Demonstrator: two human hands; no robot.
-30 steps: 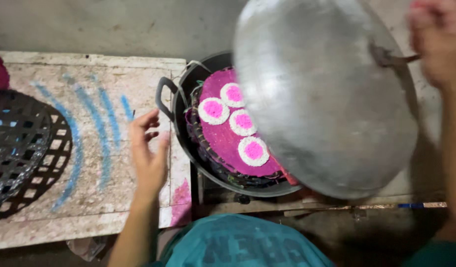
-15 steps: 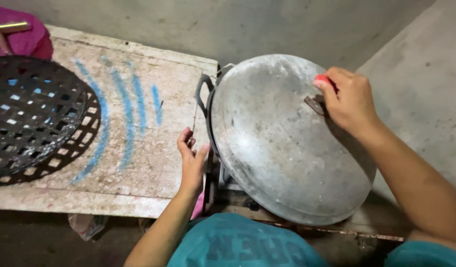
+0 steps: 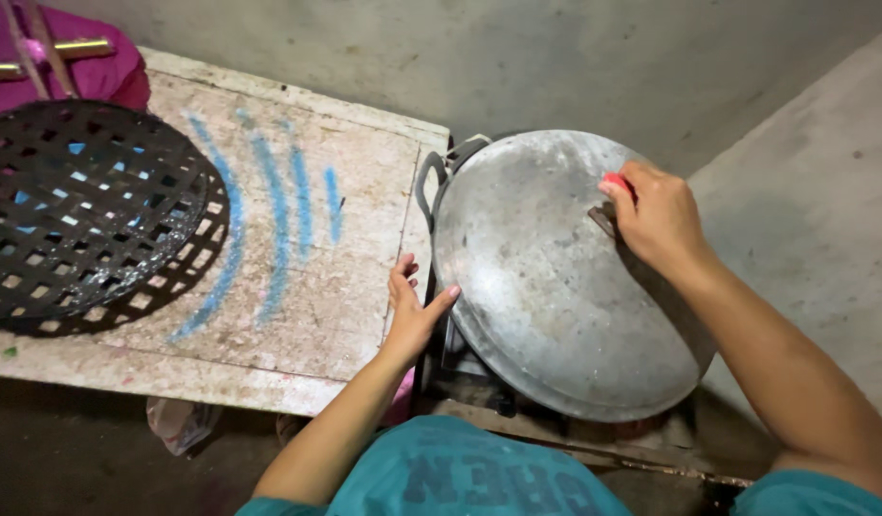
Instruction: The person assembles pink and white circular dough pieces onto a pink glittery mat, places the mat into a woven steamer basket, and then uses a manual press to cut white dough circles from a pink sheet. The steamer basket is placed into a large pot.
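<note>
A large round grey metal lid [image 3: 546,287] lies over a dark pan, whose black handle [image 3: 424,186] sticks out at the left. My right hand [image 3: 656,215] is shut on the lid's red-tipped handle at its far right side. My left hand [image 3: 412,306] is open, fingers spread, with fingertips against the lid's left rim. The pan's contents are hidden under the lid.
A worn whitish table [image 3: 307,277] with blue painted streaks stands to the left. A black round lattice tray [image 3: 77,210] rests on its left part. A magenta cloth with sticks [image 3: 68,57] lies at the far left corner. Grey wall and floor surround the stove.
The lid, held tilted above the pan a second ago with pink-and-white cakes showing, has come down and now covers the pan. My left hand moved to the lid's rim.
</note>
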